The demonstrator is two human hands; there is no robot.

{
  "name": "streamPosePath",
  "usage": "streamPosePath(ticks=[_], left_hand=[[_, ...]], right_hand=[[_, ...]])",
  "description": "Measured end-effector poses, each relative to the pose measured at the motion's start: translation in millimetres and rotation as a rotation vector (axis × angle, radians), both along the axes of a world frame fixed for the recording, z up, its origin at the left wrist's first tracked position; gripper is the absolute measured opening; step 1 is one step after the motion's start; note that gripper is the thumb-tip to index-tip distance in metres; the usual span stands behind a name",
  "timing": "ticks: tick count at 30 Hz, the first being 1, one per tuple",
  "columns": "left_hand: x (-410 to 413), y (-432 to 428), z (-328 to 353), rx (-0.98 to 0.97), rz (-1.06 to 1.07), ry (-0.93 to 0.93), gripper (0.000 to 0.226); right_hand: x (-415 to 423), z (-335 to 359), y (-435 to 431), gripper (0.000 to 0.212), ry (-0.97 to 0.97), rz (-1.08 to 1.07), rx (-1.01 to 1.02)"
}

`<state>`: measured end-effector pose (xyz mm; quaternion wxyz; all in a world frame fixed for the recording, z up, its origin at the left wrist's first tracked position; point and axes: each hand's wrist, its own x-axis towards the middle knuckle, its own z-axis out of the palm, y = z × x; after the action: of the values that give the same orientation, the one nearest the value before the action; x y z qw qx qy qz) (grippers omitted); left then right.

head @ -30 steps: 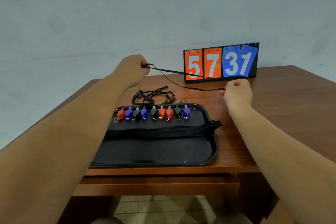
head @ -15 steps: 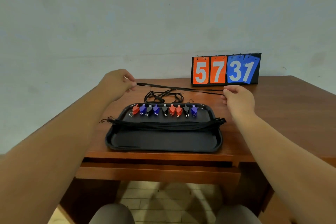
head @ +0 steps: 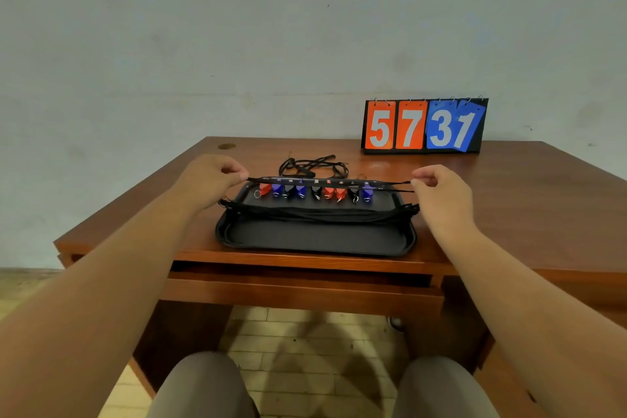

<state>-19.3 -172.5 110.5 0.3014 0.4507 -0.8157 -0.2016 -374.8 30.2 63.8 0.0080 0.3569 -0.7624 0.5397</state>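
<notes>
A black lanyard cord (head: 330, 181) is stretched level between my two hands, just above the back of a black tray (head: 315, 248). My left hand (head: 212, 176) pinches its left end and my right hand (head: 437, 185) pinches its right end. Under the cord, a row of several red, blue and black whistles (head: 314, 192) lies along the tray's far side. A bundle of straightened black cords (head: 319, 210) lies across the tray's middle, ends hanging over both rims.
A loose tangle of black cords (head: 314, 164) lies on the wooden table (head: 509, 200) behind the tray. A flip scoreboard (head: 424, 125) reading 57 and 31 stands at the back right by the wall. My knees show below the table's drawer.
Both hands have lowered and brought the stretched cord toward me, from above the tangle to just over the whistle row. The view has tilted down and pulled back.
</notes>
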Motion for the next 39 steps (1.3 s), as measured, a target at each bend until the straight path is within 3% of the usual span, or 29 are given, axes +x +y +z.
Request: streamPosePath(ticks=[7,20,24,30,39], left_hand=[[9.8,1.4,-13.8,-0.004,0.006,-0.032,0.015],[12.9,3.2,-29.6,0.085,0.013,0.011,0.01],[16.1,8.4,-31.7,0.095,-0.031,0.046,0.008],[18.0,12.4,-29.9,0.093,-0.109,-0.115,0.01],[21.6,13.0,-34.2,0.064,-0.083,-0.071,0.015]], right_hand=[[12.2,-10.2,7.8,0.019,0.125,0.036,0.08],[9.7,-15.9,8.6,0.018,0.005,0.065,0.101],[9.0,-17.1,7.4,0.016,0.025,0.063,0.133],[6.9,-19.3,4.1,0.019,0.062,0.093,0.187],[6.5,-22.8,2.8,0.016,0.136,0.087,0.264]])
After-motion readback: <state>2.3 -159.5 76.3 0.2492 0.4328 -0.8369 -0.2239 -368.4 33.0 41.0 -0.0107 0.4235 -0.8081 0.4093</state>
